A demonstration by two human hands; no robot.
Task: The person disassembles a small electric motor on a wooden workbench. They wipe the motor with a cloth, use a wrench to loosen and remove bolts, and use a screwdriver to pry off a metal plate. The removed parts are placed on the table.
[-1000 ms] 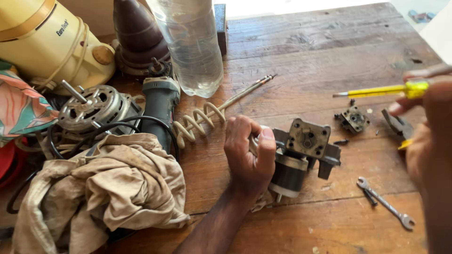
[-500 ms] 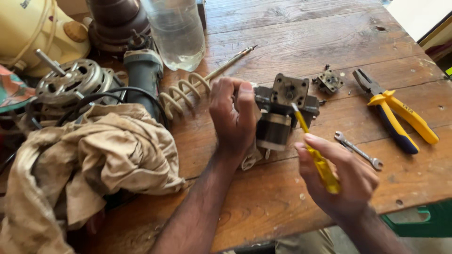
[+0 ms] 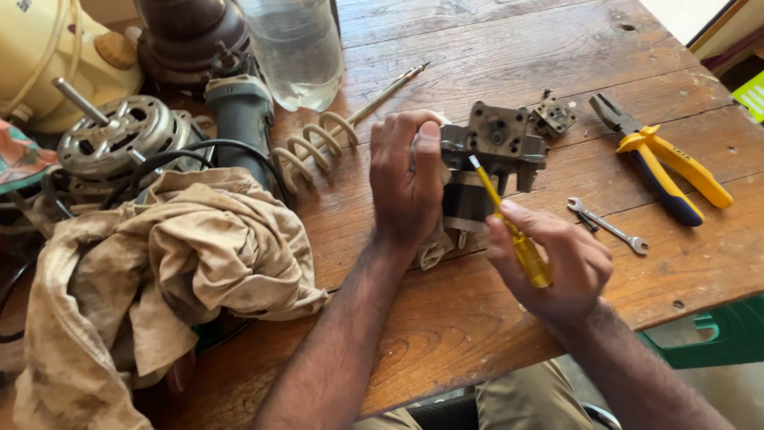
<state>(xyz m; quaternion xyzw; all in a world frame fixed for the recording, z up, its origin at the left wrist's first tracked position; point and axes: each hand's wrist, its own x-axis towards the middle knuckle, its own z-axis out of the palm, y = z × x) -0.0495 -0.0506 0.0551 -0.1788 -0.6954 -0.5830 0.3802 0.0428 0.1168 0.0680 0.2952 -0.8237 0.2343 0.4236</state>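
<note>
2 hands at frame centre: left hand (image 3: pixel 407 179) clamps small motor (image 3: pixel 485 171); right hand (image 3: pixel 557 263) closed on yellow screwdriver (image 3: pixel 513 231). Motor judged heavy, rigid, greasy; hold its body.

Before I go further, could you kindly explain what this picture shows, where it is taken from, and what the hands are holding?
The picture comes from a camera worn on a person's head, looking down at a wooden table. There is no machine arm, only two bare hands. The left hand grips a small grey motor. The right hand holds a yellow screwdriver, its tip at the motor's top. Nearby lie yellow-handled pliers, a small spanner, a crumpled beige cloth, a coiled spring and a clear plastic bottle.
</note>
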